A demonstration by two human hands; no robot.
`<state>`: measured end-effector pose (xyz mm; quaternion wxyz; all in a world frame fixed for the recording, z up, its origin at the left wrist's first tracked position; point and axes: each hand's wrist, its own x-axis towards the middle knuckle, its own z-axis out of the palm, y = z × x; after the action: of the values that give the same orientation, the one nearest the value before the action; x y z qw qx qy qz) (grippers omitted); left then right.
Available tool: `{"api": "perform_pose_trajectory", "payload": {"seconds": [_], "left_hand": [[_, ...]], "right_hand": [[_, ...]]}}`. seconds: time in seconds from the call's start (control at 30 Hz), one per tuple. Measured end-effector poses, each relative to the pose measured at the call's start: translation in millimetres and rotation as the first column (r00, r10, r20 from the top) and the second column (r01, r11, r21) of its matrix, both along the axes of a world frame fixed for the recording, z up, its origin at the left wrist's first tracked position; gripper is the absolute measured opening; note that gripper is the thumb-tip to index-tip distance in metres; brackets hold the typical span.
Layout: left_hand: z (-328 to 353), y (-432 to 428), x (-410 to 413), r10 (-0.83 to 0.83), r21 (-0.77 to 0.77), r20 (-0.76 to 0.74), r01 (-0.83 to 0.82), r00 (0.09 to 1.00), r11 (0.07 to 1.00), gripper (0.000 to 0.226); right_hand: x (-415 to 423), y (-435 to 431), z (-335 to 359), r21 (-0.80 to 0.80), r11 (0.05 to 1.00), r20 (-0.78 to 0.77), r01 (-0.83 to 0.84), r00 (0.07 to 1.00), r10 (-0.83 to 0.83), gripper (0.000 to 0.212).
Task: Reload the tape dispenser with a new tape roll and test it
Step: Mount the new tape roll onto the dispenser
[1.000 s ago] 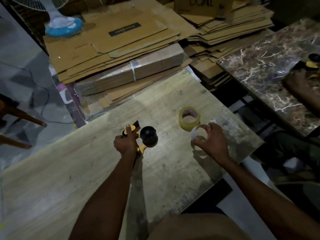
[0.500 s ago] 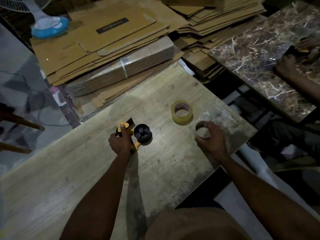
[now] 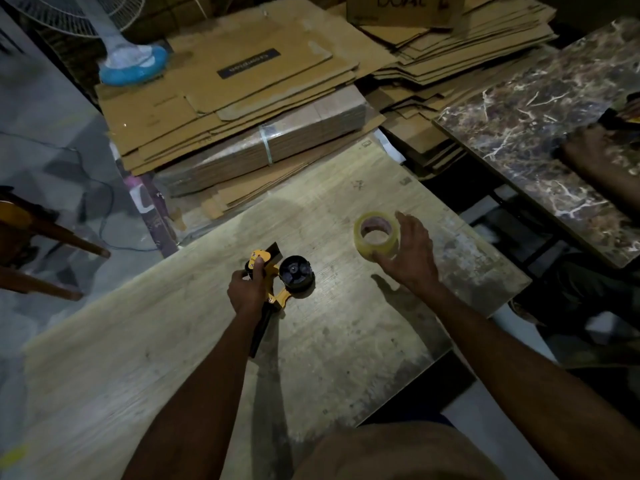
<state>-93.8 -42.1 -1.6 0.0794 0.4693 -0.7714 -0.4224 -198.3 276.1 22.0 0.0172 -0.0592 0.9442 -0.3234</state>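
Observation:
My left hand (image 3: 246, 289) grips the yellow tape dispenser (image 3: 273, 297), which lies on the pale wooden table (image 3: 346, 348). Its black hub (image 3: 296, 273) faces up with no roll on it, and its dark handle runs under my left forearm. To the right, my right hand (image 3: 412, 254) is closed around the yellowish new tape roll (image 3: 375, 237), thumb below and fingers on its right side. The roll tilts slightly, its open centre facing up. The empty white core is not visible.
Flattened cardboard stacks (image 3: 242, 109) lie just beyond the table's far edge. A marble-topped table (image 3: 519, 126) stands at the right, with another person's hand (image 3: 588, 150) on it. A blue fan base (image 3: 133, 67) and wooden chair legs (image 3: 52, 233) are at the left.
My right hand set the empty white core down on the table, then moved up and left and took hold of the new tape roll. My left hand stayed on the dispenser.

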Motion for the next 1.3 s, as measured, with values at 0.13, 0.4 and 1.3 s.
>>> {"api": "perform_pose_trajectory", "payload": {"seconds": [0.13,0.4,1.3], "left_hand": [[3.2,-9.3,-1.2,-0.059,-0.050,0.055,0.061,0.997,0.997,0.065],[5.6,-16.0,-3.2,-0.074,-0.025,0.101,0.077,0.992,0.997,0.066],[6.1,4.0,53.9,-0.241,0.059,-0.167,0.254,0.956,0.965,0.029]], "right_hand": [[-30.5,-27.2,4.9,0.069,0.995,0.167,-0.067,0.984,0.055,0.123],[-48.7,-48.1,0.3,0.210,0.977,0.259,-0.024,0.965,-0.032,0.126],[27.4,-82.4,27.6,-0.674,0.707,0.607,0.216,0.708,0.362,0.089]]}}
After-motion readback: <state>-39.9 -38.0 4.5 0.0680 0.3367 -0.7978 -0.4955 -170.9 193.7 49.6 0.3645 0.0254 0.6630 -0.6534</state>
